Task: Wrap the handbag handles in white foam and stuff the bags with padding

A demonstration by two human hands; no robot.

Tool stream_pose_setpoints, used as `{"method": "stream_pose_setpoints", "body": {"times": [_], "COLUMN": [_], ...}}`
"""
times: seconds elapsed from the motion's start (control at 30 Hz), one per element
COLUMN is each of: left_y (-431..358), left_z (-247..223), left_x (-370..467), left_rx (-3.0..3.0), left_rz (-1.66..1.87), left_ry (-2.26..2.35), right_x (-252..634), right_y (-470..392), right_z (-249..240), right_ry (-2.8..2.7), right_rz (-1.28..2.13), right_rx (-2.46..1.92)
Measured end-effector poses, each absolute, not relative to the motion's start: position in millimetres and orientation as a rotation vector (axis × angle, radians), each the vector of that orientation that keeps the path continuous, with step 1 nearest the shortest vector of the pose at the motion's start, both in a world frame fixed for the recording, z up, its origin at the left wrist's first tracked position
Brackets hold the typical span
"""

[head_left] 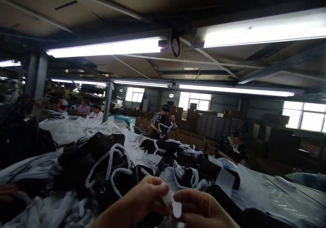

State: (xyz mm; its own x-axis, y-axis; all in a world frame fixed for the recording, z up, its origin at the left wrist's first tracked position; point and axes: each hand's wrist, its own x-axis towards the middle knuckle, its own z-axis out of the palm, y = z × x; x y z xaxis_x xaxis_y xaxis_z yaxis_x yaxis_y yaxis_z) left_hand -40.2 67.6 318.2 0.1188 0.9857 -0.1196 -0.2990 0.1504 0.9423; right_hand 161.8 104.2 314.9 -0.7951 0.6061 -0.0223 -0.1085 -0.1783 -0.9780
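Note:
Close in front of me, my left hand pinches a small white strip, thin like paper or foam, between thumb and fingers. My right hand is closed on a white rounded tab just beside it. Whether tab and strip are one piece I cannot tell. Beyond my hands lie black handbags, their handles wrapped in white material. A coil of white-wrapped straps rests just past my fingers.
White wrapping is heaped at the left, near another person's hand. Clear plastic sheeting covers the right side. Across the table a person holds a black bag; another person bends down at the right. Lamps hang overhead.

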Motion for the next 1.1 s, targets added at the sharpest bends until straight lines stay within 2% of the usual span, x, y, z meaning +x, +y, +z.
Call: {"method": "stream_pose_setpoints", "body": {"times": [0.07,0.13,0.43,0.87,1.1], "left_y": [67.3,66.8,61.0,62.5,51.9], "left_z": [317.7,318.6,319.4,305.9,302.8], "left_x": [-43.4,-45.2,-50.4,-56.2,-56.5], "left_rx": [0.926,0.911,0.965,1.139,1.725], "left_rz": [1.166,1.164,1.269,1.518,1.784], "left_ry": [0.948,0.924,0.980,1.084,1.279], "right_x": [150.2,138.6,113.6,83.9,67.1], "right_y": [109.5,111.5,108.4,107.6,109.4], "right_z": [307.7,306.0,323.1,310.6,292.5], "right_ry": [-1.676,-1.671,-1.667,-1.677,-1.626], "right_rz": [1.785,1.693,1.782,1.463,1.264], "right_rx": [-0.688,-0.759,-0.942,-0.932,-0.878]}}
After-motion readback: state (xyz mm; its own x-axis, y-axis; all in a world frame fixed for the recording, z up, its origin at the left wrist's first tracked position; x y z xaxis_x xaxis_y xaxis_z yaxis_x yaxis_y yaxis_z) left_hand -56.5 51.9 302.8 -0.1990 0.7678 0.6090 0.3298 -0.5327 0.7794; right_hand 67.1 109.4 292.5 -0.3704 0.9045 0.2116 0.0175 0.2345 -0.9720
